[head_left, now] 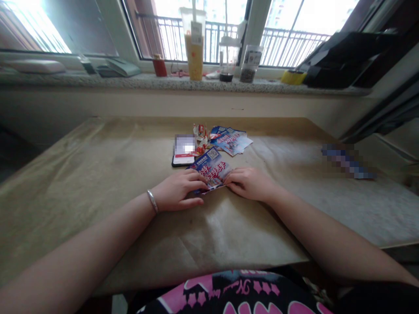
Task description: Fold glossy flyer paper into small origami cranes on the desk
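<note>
A blue printed leaflet (214, 168) with red lettering and a QR code lies on the table in front of me. Its lower left part is under the fingers of my left hand (178, 188). That hand rests open, its thumb apart from the fingers on the tablecloth. At the leaflet's lower right edge, my right hand (250, 183) is closed, pinching the paper between thumb and fingers. Just behind lies a fanned pile of similar leaflets (231, 139). A phone (183, 150) with a lit screen lies beyond my left hand, beside crumpled snack wrappers (201, 133).
A beige cloth covers the table (131, 144). Another printed item (347, 162), blurred, lies at the right. Along the windowsill (176, 85) stand a tall yellow-filled container (195, 54), a red-capped jar (159, 66), a clear cup (228, 59) and a black bag (347, 61).
</note>
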A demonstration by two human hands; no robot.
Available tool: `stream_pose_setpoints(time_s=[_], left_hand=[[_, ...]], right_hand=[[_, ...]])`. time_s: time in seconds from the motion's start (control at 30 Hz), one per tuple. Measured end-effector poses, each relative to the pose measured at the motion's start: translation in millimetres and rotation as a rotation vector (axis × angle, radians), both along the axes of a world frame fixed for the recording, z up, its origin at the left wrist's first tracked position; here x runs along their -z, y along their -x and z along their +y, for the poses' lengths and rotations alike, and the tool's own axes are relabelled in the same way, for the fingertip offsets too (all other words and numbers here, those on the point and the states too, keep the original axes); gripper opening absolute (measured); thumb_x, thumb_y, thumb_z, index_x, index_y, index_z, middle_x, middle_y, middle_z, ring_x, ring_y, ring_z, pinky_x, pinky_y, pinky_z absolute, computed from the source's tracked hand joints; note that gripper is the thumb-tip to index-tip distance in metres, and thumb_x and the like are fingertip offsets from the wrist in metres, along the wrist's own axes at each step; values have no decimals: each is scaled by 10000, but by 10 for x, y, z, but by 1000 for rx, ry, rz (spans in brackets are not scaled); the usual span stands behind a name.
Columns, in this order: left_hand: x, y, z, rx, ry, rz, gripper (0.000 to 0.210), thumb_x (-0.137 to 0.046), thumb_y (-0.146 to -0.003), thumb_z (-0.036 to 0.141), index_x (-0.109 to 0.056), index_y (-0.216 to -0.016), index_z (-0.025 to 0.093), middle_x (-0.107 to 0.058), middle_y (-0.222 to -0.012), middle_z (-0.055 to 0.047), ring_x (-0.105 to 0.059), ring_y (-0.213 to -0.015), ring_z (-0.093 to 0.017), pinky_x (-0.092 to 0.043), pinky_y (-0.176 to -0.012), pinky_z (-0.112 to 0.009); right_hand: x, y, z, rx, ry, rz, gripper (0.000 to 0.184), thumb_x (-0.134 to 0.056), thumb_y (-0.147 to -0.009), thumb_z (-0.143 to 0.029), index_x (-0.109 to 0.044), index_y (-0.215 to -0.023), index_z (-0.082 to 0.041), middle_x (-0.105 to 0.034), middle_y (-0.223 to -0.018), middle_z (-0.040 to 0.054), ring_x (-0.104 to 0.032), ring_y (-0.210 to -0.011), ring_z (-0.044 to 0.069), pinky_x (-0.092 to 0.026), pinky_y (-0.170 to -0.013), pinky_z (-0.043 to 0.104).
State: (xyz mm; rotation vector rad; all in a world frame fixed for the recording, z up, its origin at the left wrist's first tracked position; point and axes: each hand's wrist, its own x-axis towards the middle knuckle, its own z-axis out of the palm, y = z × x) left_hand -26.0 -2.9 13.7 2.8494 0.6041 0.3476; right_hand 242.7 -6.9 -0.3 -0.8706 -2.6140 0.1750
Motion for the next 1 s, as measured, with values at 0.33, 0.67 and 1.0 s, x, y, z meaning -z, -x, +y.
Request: stream_pose_setpoints(time_s=[0.33,0.67,1.0], left_hand=[[-18,-104,-88,-62,-89,-22,305,-393,-954,328,-647,-900,168,-669,-942,-66,-591,-861,-175,-449,-773,-292],[63,-165,-65,-418,1,-119,246,-452,-902,259,-619,-759,151,-651,-828,-59,-578,-793,-173,-459,-736,-294],[125,-146,0,-510,-101,-44,198,-511,-882,263,-613,-767,138,-625,-871,-78,-566,-799,-187,-470,-749,-314]], right_hand=[[-15,78,-27,-57,-27,-18,164,-549,-839,-158,-709,-846,-193,-709,-894,60,-636,-827,170,-484,-750,282],[-40,100,-43,67,11,13,139,-559,-824,-166,-671,-904,-188,-701,-838,47,-626,-742,160,-444,-664,261],[22,111,-27,55,39,56,226,-530,-859,-155,-683,-1017,-206,-693,-1062,59,-639,-952,175,-488,-827,294]])
